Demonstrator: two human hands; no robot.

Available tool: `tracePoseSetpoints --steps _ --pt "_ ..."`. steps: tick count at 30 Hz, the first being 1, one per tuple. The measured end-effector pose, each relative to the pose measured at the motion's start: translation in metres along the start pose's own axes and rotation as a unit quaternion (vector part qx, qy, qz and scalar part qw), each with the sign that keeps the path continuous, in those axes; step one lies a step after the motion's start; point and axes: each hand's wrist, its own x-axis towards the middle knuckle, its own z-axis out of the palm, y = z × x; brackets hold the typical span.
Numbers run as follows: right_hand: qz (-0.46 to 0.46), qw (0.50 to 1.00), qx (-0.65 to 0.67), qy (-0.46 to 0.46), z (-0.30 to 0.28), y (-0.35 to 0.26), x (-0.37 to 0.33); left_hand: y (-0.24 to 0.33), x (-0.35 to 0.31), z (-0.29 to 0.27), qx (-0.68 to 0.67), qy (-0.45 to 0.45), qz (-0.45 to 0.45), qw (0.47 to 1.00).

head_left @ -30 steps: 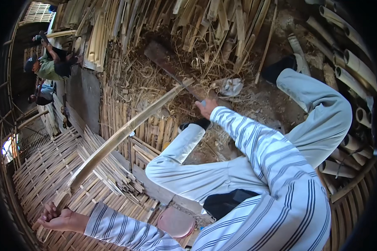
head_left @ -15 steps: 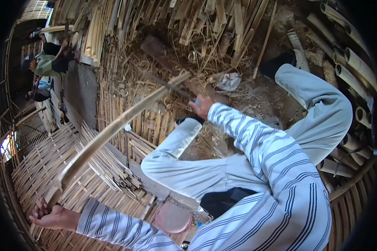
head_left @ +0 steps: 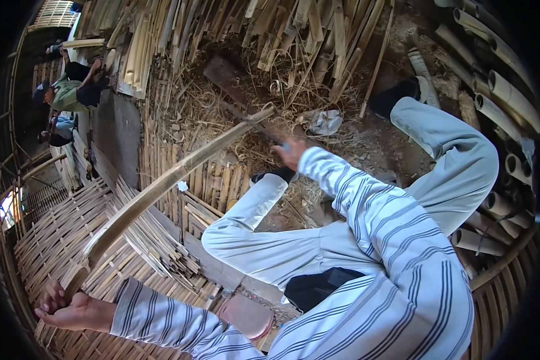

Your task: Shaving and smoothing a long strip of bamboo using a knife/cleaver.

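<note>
A long split bamboo strip (head_left: 156, 191) slants from the lower left up to the middle of the view. Its lower end is in my left hand (head_left: 72, 309), with the fingers curled round it. My right hand (head_left: 291, 155) grips the handle of a knife (head_left: 249, 120) with a long dark blade. The blade crosses the bamboo close to its far end and seems to touch it. That far end lies over a dark wooden block (head_left: 225, 75) among curled shavings (head_left: 204, 120).
Split bamboo pieces (head_left: 318, 36) are heaped at the top. Bamboo tubes (head_left: 504, 108) are stacked at right. A woven bamboo mat (head_left: 60, 234) and a bundle of thin strips (head_left: 156, 240) lie at left. A crumpled plastic bag (head_left: 326, 122) rests near my right hand. Other people (head_left: 72, 93) sit at far left.
My left hand has shifted slightly left with the bamboo's near end. The knife and my right hand have moved only a little; both hands keep their hold.
</note>
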Motion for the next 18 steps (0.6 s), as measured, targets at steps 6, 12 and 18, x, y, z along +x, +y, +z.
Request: tracePoseSetpoints --steps 6,12,18 --pt "0.040 0.999 -0.021 -0.016 0.003 0.056 0.020 0.005 -0.026 0.029 0.010 0.043 0.016 0.999" --pt "-0.011 0.999 -0.021 -0.029 -0.013 -0.004 -0.010 0.015 -0.047 0.057 0.041 0.072 0.016 0.996" --pt "0.092 0.990 -0.088 0.067 0.000 0.133 0.003 0.006 -0.034 0.054 -0.028 0.044 -0.025 0.998"
